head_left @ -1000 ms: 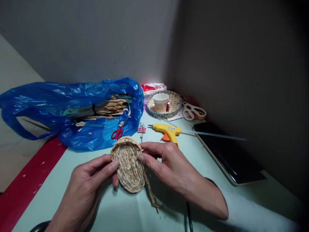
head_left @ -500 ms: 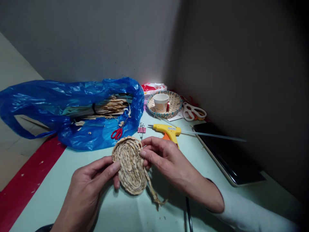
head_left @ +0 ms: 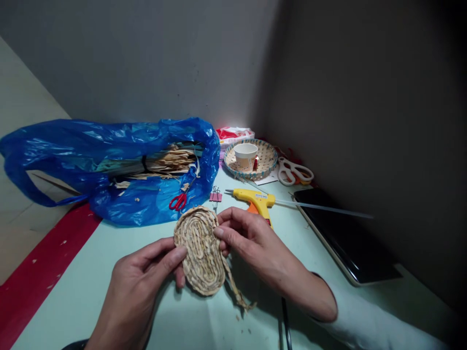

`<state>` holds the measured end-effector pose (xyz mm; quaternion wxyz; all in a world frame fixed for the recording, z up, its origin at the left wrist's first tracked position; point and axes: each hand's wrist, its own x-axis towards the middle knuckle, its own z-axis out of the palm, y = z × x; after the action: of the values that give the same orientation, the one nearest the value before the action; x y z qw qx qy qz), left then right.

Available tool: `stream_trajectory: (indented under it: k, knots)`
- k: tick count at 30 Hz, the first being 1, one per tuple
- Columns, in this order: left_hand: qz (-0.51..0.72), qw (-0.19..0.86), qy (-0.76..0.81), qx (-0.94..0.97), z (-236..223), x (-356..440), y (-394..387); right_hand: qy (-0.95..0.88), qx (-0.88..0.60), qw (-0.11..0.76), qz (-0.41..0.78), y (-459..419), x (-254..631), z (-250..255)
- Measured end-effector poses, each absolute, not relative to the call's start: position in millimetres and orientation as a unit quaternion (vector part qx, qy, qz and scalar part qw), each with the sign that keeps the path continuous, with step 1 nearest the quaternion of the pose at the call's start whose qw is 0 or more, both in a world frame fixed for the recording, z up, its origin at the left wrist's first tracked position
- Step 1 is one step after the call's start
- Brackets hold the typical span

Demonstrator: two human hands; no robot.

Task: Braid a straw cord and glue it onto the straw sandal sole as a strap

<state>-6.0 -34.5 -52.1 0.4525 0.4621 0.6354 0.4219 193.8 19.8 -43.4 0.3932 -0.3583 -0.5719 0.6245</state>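
Observation:
An oval coil of braided straw [head_left: 200,255] is held up over the table between both hands, its flat spiral face turned toward me. My left hand [head_left: 153,270] pinches the left edge, thumb on the front and fingers behind. At the upper right edge my right hand [head_left: 244,238] grips the rim between thumb and fingers. Below that hand a loose braid end [head_left: 239,296] hangs down to the right, frayed at its tip. Just beyond the coil lie a pink binder clip [head_left: 215,196] and a yellow glue gun [head_left: 255,198] with a long glue stick in it.
A blue plastic bag [head_left: 146,209] with bundled dry straw lies at the back left, red-handled scissors [head_left: 178,201] on its edge. Behind stands a woven basket [head_left: 270,158] holding a paper cup [head_left: 245,156]. White-handled scissors [head_left: 294,171] and a black tablet [head_left: 343,238] are on the right.
Both hands and the straw coil have shifted slightly right in view. The grip on the coil looks the same.

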Motion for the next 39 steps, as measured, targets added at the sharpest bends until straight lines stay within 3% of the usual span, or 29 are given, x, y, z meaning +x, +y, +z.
stream_trajectory:
  k: [8, 20, 28, 39]
  knots:
    - [0.417, 0.446, 0.635, 0.473, -51.7, -4.2, -36.4, -0.616, -0.403, 0.367, 0.568, 17.5, 194.9, -44.1]
    - [0.44, 0.401, 0.623, 0.507, -48.7, -1.1, -35.1, -0.605, -0.389, 0.381, 0.581, 17.5, 193.8, -39.7]
    - [0.468, 0.322, 0.618, 0.544, -45.6, -2.3, -39.2, -0.61, -0.351, 0.402, 0.586, 14.5, 195.1, -36.0]
    - [0.476, 0.37, 0.603, 0.523, -43.0, 2.8, -32.5, -0.584, -0.346, 0.404, 0.613, 18.7, 192.3, -39.9]
